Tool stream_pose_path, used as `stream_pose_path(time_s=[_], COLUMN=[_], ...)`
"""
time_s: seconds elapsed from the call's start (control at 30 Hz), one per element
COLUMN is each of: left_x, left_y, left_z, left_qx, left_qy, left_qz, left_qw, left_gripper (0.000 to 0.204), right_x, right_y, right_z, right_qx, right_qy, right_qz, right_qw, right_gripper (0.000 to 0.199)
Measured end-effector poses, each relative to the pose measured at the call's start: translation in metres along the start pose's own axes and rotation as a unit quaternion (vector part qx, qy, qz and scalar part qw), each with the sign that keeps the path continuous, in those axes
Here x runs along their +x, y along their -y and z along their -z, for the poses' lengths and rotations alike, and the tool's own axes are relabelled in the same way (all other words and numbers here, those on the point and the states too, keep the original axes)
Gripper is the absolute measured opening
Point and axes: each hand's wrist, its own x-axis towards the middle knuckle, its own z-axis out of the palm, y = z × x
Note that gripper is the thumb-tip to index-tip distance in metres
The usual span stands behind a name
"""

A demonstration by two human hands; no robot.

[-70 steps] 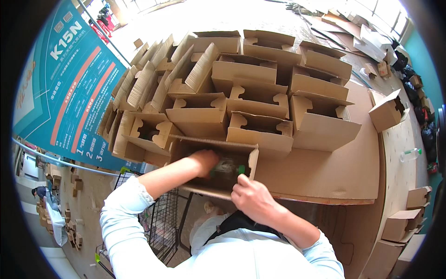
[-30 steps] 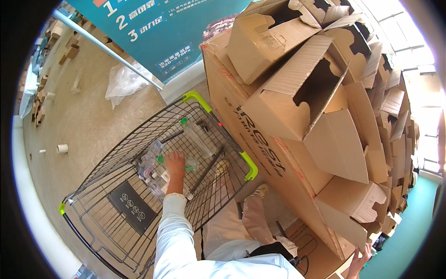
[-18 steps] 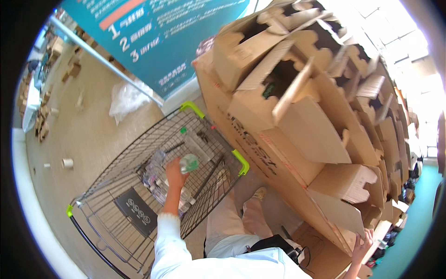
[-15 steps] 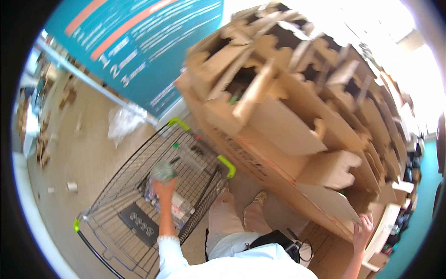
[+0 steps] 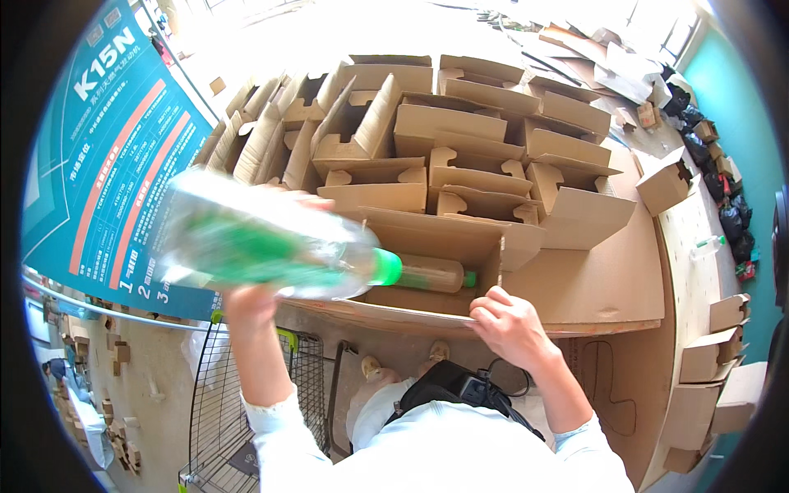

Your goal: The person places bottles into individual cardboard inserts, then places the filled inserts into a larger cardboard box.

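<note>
My left hand (image 5: 251,306) is wrapped round a large clear plastic bottle (image 5: 246,238) with a green label and green cap, blurred by motion. The bottle lies nearly level, its cap pointing right over the near left end of an open cardboard box (image 5: 448,232). Inside that box a second clear bottle (image 5: 431,274) with a green cap rests on its side, partly hidden by the held one. At the box's right end, my right hand (image 5: 509,324) has its fingers closed on the upright cardboard edge.
Rows of open-topped cardboard boxes (image 5: 456,123) spread beyond on a large cardboard base (image 5: 608,283). A wire shopping cart (image 5: 316,361) stands below left, beside a blue-green printed board (image 5: 99,181). Boxes and dark bags (image 5: 730,222) line the right wall.
My view has turned toward the boxes. The left hand has gone from above the cart to above the box, carrying a bottle. My right hand remains on cardboard.
</note>
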Motion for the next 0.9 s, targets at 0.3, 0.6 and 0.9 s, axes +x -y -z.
stream_pose_path(time_s=[0.3, 0.6, 0.9], left_x=[0.04, 0.026, -0.05], left_y=[0.12, 0.137, 0.047], left_z=[-0.083, -0.072, 0.007], left_qx=[0.503, 0.423, 0.304], left_qy=[0.618, 0.646, -0.045], left_qz=[0.179, 0.258, -0.006], left_qw=[0.577, 0.581, 0.952], left_gripper=[0.061, 0.043, 0.073], right_x=[-0.01, -0.008, -0.018], right_y=[-0.009, -0.011, -0.011], right_z=[-0.013, -0.017, -0.017], right_qx=[0.066, 0.08, 0.215], right_qy=[-0.097, -0.076, -0.182], right_qz=[0.033, 0.029, -0.132], right_qw=[0.992, 0.993, 0.95], right_gripper=[0.009, 0.01, 0.055])
